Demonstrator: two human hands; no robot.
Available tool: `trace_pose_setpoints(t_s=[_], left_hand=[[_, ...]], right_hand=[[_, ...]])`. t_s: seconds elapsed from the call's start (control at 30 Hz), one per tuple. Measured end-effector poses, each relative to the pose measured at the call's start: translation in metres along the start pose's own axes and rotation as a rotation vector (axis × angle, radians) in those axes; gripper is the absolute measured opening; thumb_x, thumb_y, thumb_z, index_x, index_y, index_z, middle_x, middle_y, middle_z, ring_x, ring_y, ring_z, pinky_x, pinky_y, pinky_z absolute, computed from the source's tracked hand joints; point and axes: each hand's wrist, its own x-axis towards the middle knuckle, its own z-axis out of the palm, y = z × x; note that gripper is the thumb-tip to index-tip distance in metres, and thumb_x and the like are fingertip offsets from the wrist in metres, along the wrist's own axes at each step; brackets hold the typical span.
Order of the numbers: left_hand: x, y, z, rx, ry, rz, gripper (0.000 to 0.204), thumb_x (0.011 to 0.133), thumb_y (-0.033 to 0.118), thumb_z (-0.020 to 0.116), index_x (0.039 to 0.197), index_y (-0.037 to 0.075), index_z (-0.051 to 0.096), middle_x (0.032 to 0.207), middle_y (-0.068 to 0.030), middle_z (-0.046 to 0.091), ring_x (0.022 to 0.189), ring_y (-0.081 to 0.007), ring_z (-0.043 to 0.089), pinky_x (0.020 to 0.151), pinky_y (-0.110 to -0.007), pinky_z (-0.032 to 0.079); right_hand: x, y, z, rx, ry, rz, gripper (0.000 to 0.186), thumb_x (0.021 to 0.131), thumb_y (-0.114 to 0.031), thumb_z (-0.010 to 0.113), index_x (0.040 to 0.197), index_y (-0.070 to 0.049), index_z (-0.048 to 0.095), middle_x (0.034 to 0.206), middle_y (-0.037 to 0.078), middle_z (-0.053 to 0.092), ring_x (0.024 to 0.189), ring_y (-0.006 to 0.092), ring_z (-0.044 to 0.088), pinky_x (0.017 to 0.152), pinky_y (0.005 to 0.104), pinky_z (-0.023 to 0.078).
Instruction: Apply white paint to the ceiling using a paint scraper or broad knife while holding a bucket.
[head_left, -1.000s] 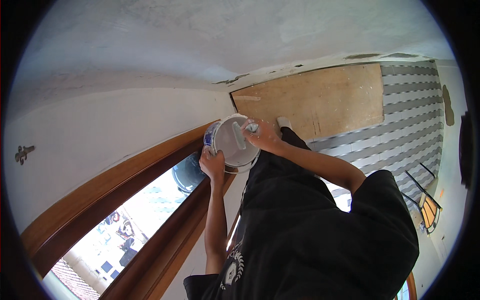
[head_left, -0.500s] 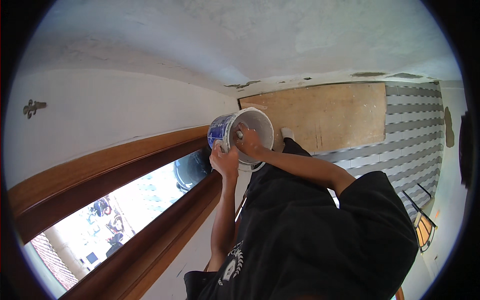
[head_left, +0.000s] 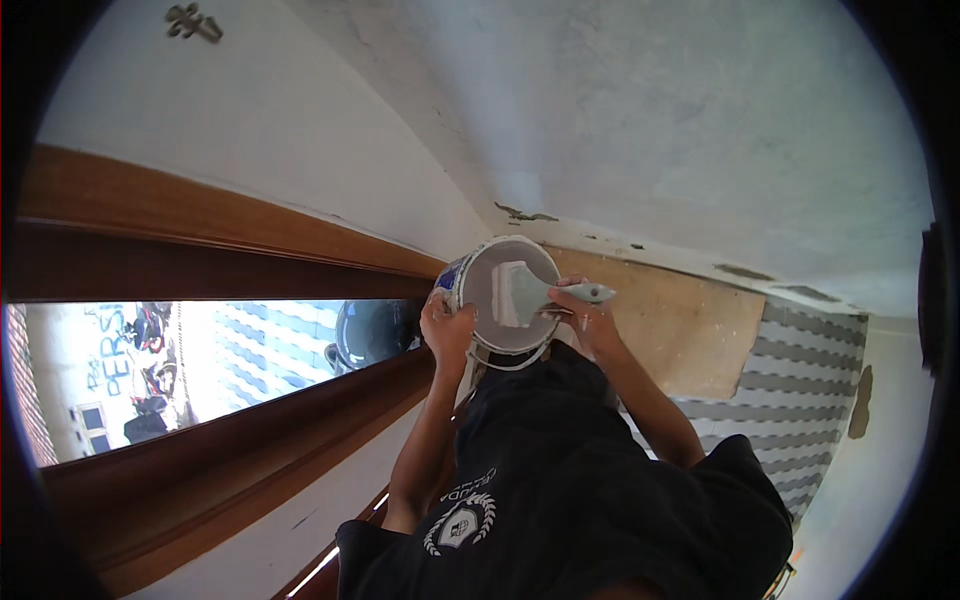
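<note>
A white bucket (head_left: 482,292) with a blue patch on its outside is tipped so that I look down into its pale inside. My left hand (head_left: 447,330) grips its left rim, with the thumb over the edge. In my right hand (head_left: 590,322) is a wide flat paintbrush (head_left: 528,294), held by its grey handle. The brush head lies over the bucket's mouth, its whitish end pointing left. The back end of the handle sticks out past my fingers. How much paint the bucket holds cannot be made out.
A brown wooden frame (head_left: 230,250) surrounds an opening at left, with a lower area and a dark rounded object (head_left: 375,335) beyond. Pale walls (head_left: 680,120) rise ahead, with chipped patches low down. A wooden board (head_left: 670,310) lies on the striped tiled floor (head_left: 800,360).
My right hand has come from inside the bucket to its right rim, and the paintbrush now shows fully. My left hand stays on the rim. The whole view has turned.
</note>
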Motion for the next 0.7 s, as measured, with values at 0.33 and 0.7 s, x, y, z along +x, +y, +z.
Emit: trace_pose_setpoints(t_s=[0.33, 0.7], left_hand=[[0.011, 0.026, -0.016, -0.004, 0.023, 0.038, 0.027, 0.058, 0.015, 0.066, 0.074, -0.003, 0.055, 0.068, -0.0168, 0.055, 0.063, -0.0312, 0.054, 0.061, -0.038, 0.045], [0.054, 0.077, -0.050, -0.274, -0.201, 0.016, 0.015, 0.056, 0.006, 0.063, 0.065, -0.002, 0.053, 0.060, -0.0032, 0.049, 0.058, -0.0142, 0.047, 0.053, -0.031, 0.037]], right_hand=[[-0.010, -0.036, 0.036, 0.127, -0.062, -0.071, 0.026, 0.092, -0.015, 0.065, 0.114, -0.001, 0.064, 0.104, 0.010, 0.069, 0.080, 0.0151, 0.066, 0.073, 0.0317, 0.054], [-0.027, -0.163, 0.093, -0.285, -0.270, -0.351, 0.024, 0.092, -0.017, 0.062, 0.106, 0.002, 0.066, 0.104, 0.013, 0.069, 0.075, 0.0187, 0.067, 0.069, 0.0317, 0.055]])
